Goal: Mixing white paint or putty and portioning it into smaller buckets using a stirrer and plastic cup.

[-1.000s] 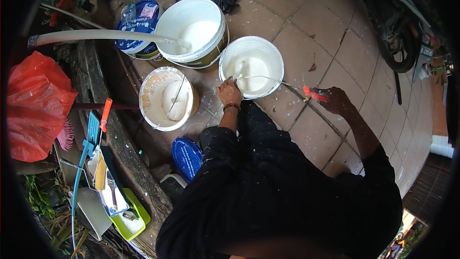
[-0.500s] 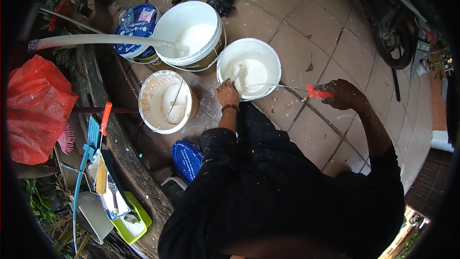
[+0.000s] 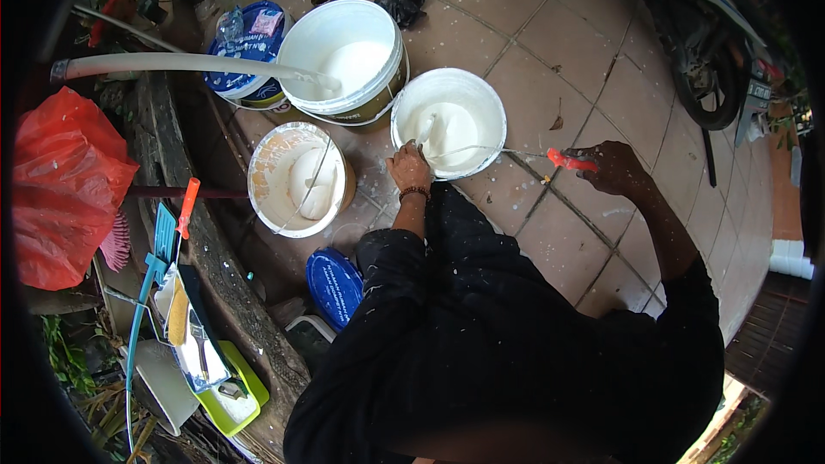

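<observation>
My left hand (image 3: pixel 410 169) is closed over the near left rim of a white bucket (image 3: pixel 492 125) holding white paint. Off to the right, my right hand (image 3: pixel 617 167) grips the red handle of a paint roller (image 3: pixel 571 160). Its thin wire frame runs left across the bucket's rim and down inside. A paint-coated, whitish form, seemingly the roller's head, shows by the bucket's left inner wall; paint hides its outline. The bucket stands on the tiles just beyond my knee.
A larger bucket (image 3: pixel 385 43) of white paint has a thick pale pole (image 3: pixel 189 63) leaning in it. A paint-stained bucket (image 3: pixel 266 174) stands left, near a blue lid (image 3: pixel 335 288). Painting tools lie by a green tray (image 3: pixel 249 378). A motorbike (image 3: pixel 709 77) stands far right.
The roller's red handle has shifted very slightly left, toward the bucket, in my right hand. My left hand stays at the rim, and the buckets keep their places.
</observation>
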